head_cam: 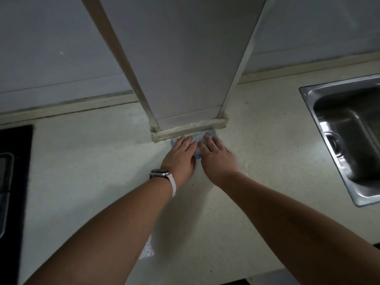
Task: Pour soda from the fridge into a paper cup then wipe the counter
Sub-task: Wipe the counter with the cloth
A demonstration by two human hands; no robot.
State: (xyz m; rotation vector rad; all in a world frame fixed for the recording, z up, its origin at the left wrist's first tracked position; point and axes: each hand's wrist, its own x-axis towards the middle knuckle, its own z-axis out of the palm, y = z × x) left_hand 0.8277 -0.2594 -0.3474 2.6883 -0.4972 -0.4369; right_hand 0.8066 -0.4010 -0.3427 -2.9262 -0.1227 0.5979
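While both hands lie flat on it, a blue-grey cloth [210,133] sits on the pale speckled counter [92,161], pushed right up against the foot of a boxed-in column [185,68] that rises from the back of the worktop. The left hand [181,154] covers the cloth's left part and the right hand [217,156] its right part, side by side and almost touching. The fingers of both are straight and spread a little, pressing down on the fabric rather than curling round it, so neither hand grips anything. Only the cloth's far edge, its left corner and a strip between the two hands show. A watch [160,173] with a light strap is on the left wrist. To the right, well apart from the cloth, a steel sink [305,91] is set into the counter; its drain shows in the basin. At the left edge lies a black cooktop [14,140] — only part of it is in view. A raised strip runs along the back of the counter under the grey wall [51,48].
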